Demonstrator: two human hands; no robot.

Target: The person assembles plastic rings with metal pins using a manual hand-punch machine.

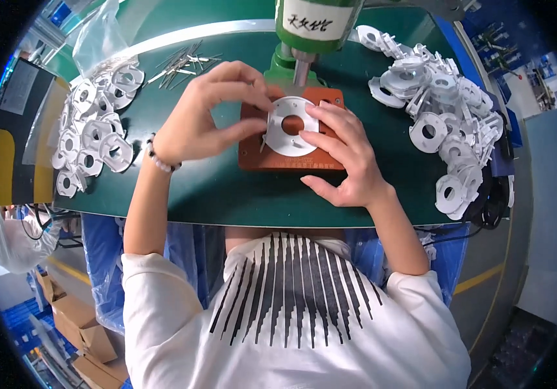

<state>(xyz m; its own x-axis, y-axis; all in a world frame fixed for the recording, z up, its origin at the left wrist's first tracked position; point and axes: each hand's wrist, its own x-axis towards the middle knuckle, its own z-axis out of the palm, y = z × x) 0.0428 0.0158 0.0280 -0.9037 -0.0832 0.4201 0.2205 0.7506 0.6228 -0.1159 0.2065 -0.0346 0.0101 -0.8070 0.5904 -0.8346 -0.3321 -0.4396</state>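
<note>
A round white plastic part [282,144] with a hole in its middle lies flat on a brown-orange fixture block [252,159]. At its left edge is my left hand [204,110], thumb and forefinger apart, their tips at or just beside the rim; nothing shows between them. Below that thumb a thin metal pin [263,144] stands out at the part's edge. My right hand [353,159] rests its outstretched fingers on the part's right side, the thumb held away from it. Over the block's back edge hangs the steel spindle [302,70] of a green press [314,44].
Loose thin metal pins [184,65] lie at the back left of the green table [213,201]. A heap of white plastic parts [97,133] covers the left side, and another heap [444,97] the right. A yellow and grey machine [25,129] stands at the left edge.
</note>
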